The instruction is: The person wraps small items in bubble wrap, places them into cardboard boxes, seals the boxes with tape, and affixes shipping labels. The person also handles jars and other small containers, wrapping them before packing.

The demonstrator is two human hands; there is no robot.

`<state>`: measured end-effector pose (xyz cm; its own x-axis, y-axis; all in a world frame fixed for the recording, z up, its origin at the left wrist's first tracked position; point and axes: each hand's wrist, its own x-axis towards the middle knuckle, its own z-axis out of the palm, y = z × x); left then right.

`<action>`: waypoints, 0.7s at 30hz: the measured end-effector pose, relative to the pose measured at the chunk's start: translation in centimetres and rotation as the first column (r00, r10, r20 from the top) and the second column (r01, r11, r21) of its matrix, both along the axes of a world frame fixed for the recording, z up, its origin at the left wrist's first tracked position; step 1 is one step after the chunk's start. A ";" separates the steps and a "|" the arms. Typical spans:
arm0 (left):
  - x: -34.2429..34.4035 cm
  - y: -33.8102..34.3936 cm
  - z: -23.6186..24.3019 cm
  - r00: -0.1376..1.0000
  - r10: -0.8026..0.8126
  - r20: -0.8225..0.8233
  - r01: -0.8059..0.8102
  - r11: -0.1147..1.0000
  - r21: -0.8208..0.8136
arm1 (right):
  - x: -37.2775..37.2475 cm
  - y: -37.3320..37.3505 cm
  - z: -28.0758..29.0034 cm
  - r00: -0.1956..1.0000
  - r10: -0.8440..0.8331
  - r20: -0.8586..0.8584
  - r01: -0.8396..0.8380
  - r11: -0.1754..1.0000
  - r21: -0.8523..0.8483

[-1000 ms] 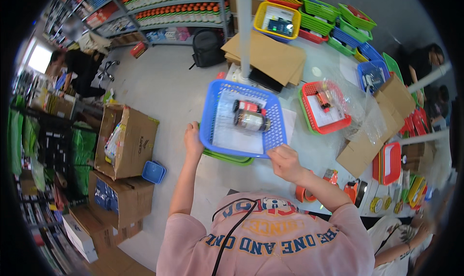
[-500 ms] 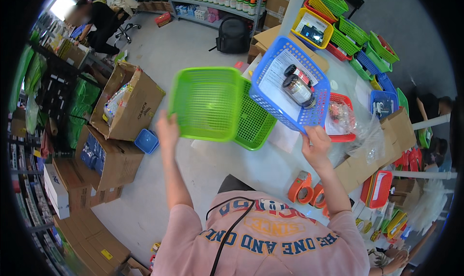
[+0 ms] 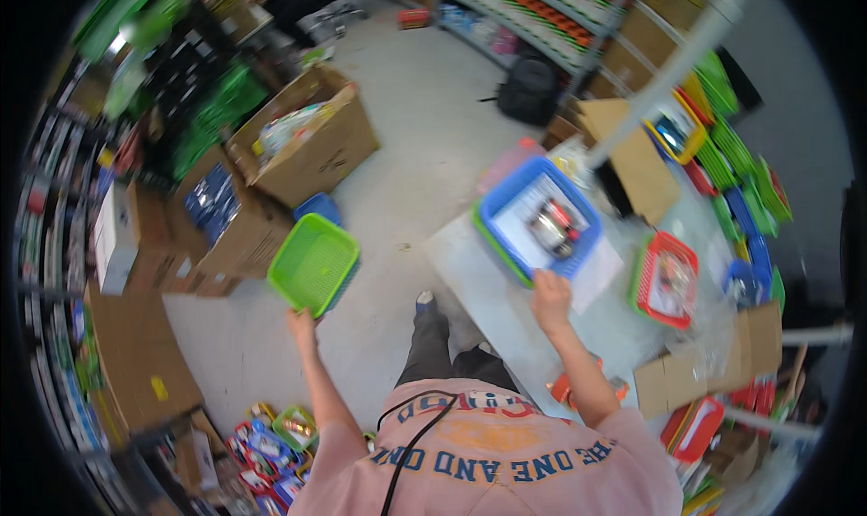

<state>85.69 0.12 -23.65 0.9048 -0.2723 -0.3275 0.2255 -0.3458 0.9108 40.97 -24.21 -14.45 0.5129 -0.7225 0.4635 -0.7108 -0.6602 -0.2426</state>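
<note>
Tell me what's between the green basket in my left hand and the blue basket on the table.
In the head view, only bare grey floor and the table's near edge separate the green basket from the blue basket.

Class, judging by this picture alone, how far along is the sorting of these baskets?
Done: the empty green basket is off the table, held out over the floor by the left hand. In hand: the right hand grips the blue basket, which holds small items. Left: the green basket is not set down.

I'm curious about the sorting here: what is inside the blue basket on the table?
The blue basket, held by the right hand, holds a white sheet with a small dark and red item on it. What lies under the sheet is covered. A green basket edge shows beneath.
</note>
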 end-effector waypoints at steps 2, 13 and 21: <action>1.7 1.1 -4.3 0.995 0.043 -0.092 -0.046 0.998 -0.033 | 0.3 0.4 0.0 0.992 -0.032 -0.120 0.041 0.997 0.073; 15.1 -7.4 -16.5 0.988 0.150 -0.033 -0.146 0.984 0.104 | 5.2 -2.0 6.6 0.942 -0.133 -0.307 0.251 0.888 0.385; 30.6 -12.4 -18.0 0.867 0.462 -0.186 -0.356 0.835 0.419 | 13.9 -5.8 10.0 0.873 -0.175 -0.455 0.340 0.887 0.312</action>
